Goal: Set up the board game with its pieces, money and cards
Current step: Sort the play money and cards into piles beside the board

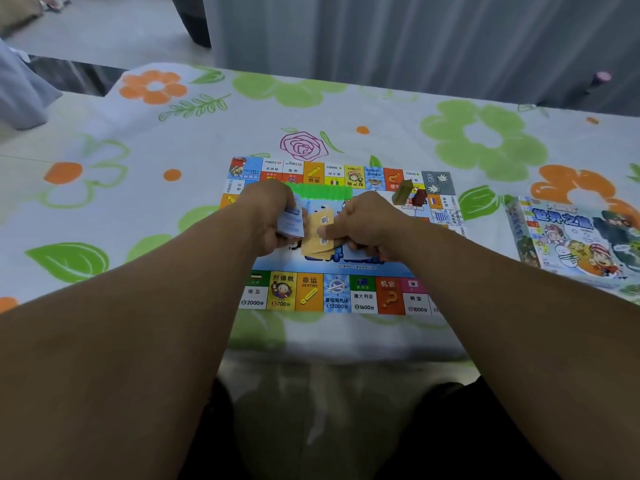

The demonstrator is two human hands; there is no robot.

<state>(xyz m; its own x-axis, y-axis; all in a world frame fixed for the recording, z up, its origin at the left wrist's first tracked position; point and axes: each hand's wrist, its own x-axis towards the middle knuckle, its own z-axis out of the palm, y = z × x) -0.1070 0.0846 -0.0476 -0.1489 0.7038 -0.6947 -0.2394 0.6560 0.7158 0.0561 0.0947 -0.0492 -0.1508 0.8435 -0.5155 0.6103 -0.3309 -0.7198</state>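
Note:
The colourful game board (pixel 332 296) lies flat on the flowered tablecloth in front of me. Over its middle, my left hand (pixel 270 213) grips a small stack of pale blue paper notes (pixel 292 223). My right hand (pixel 363 223) pinches tan paper notes (pixel 318 233) between thumb and fingers, just right of the blue stack. A bright green strip (pixel 322 192) of plastic pieces lies on the board behind my hands. An olive block (pixel 401 192) and a dark red piece (pixel 420 197) stand near the board's far right corner.
The game box (pixel 575 237) with cartoon figures lies on the table to the right of the board. The flowered tablecloth (pixel 138 188) spreads wide to the left. Grey curtains (pixel 415 39) hang behind the table's far edge. My knees sit under the near edge.

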